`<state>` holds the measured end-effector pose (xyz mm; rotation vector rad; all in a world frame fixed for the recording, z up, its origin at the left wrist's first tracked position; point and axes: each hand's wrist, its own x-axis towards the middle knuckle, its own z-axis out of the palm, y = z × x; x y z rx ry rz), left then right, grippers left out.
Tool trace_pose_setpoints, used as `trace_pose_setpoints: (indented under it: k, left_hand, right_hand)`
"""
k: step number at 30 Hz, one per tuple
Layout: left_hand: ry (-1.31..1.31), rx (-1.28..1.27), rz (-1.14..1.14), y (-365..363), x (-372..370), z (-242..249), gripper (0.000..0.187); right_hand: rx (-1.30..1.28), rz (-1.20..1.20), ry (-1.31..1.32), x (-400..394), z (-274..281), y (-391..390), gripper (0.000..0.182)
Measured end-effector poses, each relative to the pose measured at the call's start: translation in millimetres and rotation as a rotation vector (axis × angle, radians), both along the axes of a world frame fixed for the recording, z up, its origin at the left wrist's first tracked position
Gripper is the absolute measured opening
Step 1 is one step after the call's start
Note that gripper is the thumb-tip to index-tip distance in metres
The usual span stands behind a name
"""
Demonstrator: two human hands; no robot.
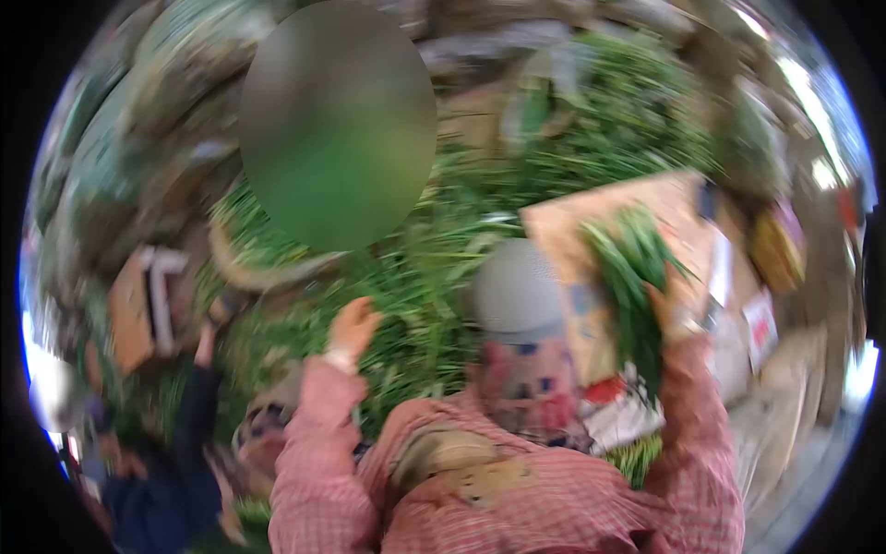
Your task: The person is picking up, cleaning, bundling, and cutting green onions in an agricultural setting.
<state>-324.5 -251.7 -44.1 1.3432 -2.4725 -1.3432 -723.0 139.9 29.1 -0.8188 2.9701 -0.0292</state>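
A bunch of long green stalks (632,272) lies on a tan board (554,222) to the right. My right hand (676,300) is at the right side of this bunch, its fingers curled against the stalks. Over a loose heap of the same greens (415,314) is my left hand (355,325), its fingers curled in. Blur hides whether anything is in it. Both hands look orange, perhaps gloved, with pale cuffs at the wrists. A grey rounded shape (517,286), perhaps my covered knee, rises between the heap and the board.
More greens (637,102) are piled behind the board. Large stuffed sacks (120,175) line the back left. At left, a person in dark clothes (175,471) reaches toward the greens near a wooden box (134,309). Cardboard pieces (784,397) stand at right. A blurred oval covers the upper middle.
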Motion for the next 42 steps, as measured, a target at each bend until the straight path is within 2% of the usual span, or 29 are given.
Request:
trace_pose_setpoints:
  k: [1,2,3,5,6,7,8,10,12,13,15,16,17,19,21,23,24,25,26,27,29,31,32,33,35,37,39,41,42]
  left_hand:
    - [-0.014,-0.252,-0.132,1,10,-21,0.052]
    - [-0.179,-0.299,-0.222,6,14,-27,0.056]
    - [-0.327,-0.331,-0.343,9,11,-32,0.060]
    - [-0.524,-0.305,-0.451,2,27,-44,0.070]
    - [-0.587,-0.249,-0.487,6,33,-56,0.075]
    - [-0.655,-0.250,-0.567,9,42,-72,0.071]
    - [-0.671,-0.077,-0.591,20,52,-96,0.066]
    - [-0.778,0.357,-0.601,32,57,-98,0.063]
    - [-0.746,0.456,-0.662,27,61,-87,0.061]
    - [-0.739,0.514,-0.671,23,67,-75,0.060]
    - [-0.689,0.486,-0.756,3,69,-41,0.058]
    - [-0.662,0.464,-0.813,-15,68,-31,0.056]
    - [-0.512,0.518,-0.687,-33,74,-31,0.054]
    - [-0.206,0.604,-0.423,-68,89,-36,0.050]
    - [0.105,0.264,-0.062,-104,82,-37,0.040]
    - [0.190,-0.133,0.156,-146,71,-50,0.031]
    - [0.291,-0.073,0.357,-166,63,-55,0.025]
    - [0.397,-0.015,0.559,-185,56,-62,0.019]
    - [0.416,-0.070,0.720,-202,52,-80,0.017]
    - [0.434,-0.119,0.879,-212,52,-101,0.016]
    - [0.363,-0.385,1.223,-222,58,-138,0.028]
    - [0.361,-0.415,1.589,-222,62,-166,0.030]
    - [0.490,-0.332,1.651,-222,63,-177,0.028]
    - [0.617,-0.251,1.706,-222,63,-187,0.026]
    - [0.835,-0.032,1.701,-223,68,-193,0.022]
    - [0.988,0.234,1.577,-222,84,-188,0.017]
    - [1.147,0.292,1.601,-219,95,-174,0.012]
    - [1.317,0.416,1.598,-198,112,-164,0.010]
    - [1.371,0.377,1.603,-186,115,-169,0.009]
  right_hand:
    - [0.041,0.282,0.284,-3,18,8,0.068]
    - [0.153,0.126,0.134,-10,28,11,0.065]
    - [0.193,0.134,0.220,-12,47,9,0.059]
    - [0.092,0.383,0.146,-22,80,-47,0.052]
    - [-0.002,0.388,0.015,-15,102,-89,0.049]
    - [-0.090,0.384,-0.118,1,113,-149,0.047]
    - [-0.113,0.522,-0.154,7,105,-196,0.046]
    - [-0.133,0.765,-0.272,24,78,-288,0.044]
    - [0.114,0.948,-0.357,49,34,-374,0.042]
    - [0.210,1.050,-0.370,63,-6,-410,0.046]
    - [0.393,1.127,-0.559,116,-70,-473,0.045]
    - [0.408,1.255,-0.533,146,-97,-496,0.046]
    - [0.422,1.370,-0.507,174,-122,-511,0.047]
    - [0.159,1.639,-0.425,220,-172,-518,0.051]
    - [-0.006,1.658,-0.247,255,-219,-494,0.053]
    - [0.197,1.402,-0.265,272,-260,-427,0.060]
    - [0.290,1.149,-0.400,277,-292,-376,0.062]
    - [0.536,0.933,-0.543,285,-264,-370,0.061]
    - [0.580,0.939,-0.483,286,-259,-357,0.062]
    - [0.623,0.958,-0.551,281,-253,-358,0.058]
    - [0.696,0.979,-0.661,267,-233,-376,0.052]
    - [0.997,1.246,-0.432,270,-184,-452,0.044]
    - [0.633,1.163,-0.377,275,-162,-485,0.034]
    - [0.278,1.118,-0.422,277,-152,-514,0.036]
    - [-0.183,1.276,-0.351,288,-158,-563,0.050]
    - [-0.183,1.275,-0.337,313,-172,-605,0.064]
    - [-0.125,1.299,-0.248,332,-199,-628,0.085]
    - [-0.034,1.206,-0.256,345,-204,-625,0.093]
    - [0.047,1.225,-0.229,352,-206,-616,0.098]
